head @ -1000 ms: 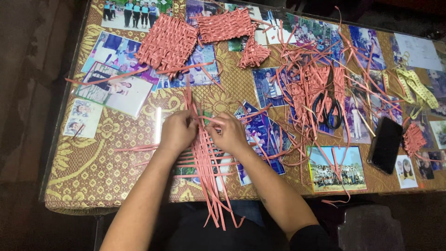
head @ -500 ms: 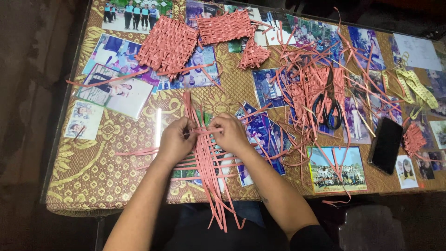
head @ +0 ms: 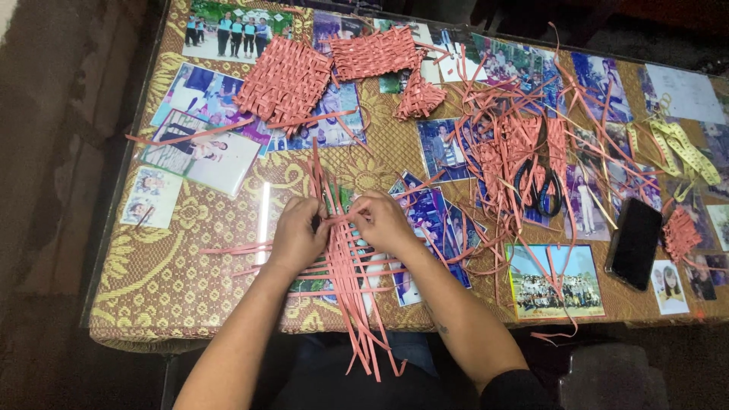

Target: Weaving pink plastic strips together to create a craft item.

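A loose weave of salmon-pink strips [head: 345, 273] lies on the glass-topped table [head: 190, 296] right in front of me, its long ends hanging over the near edge. My left hand [head: 298, 234] presses on the weave's left part, fingers pinching a strip. My right hand [head: 382, 219] pinches a strip at the weave's upper middle, fingertips almost meeting the left hand's. Cross strips stick out to the left and right of both hands.
Two finished woven pink mats [head: 282, 78] [head: 373, 53] and a small woven piece [head: 419, 97] lie at the back. A tangle of loose strips with black scissors [head: 538, 186] sits right of centre. A black phone [head: 635, 241], yellow tape measure [head: 683, 148] and photos under the glass.
Both hands stay on the weave, shifting slightly toward me while working a cross strip between the upright strips. The rest of the table looks the same.
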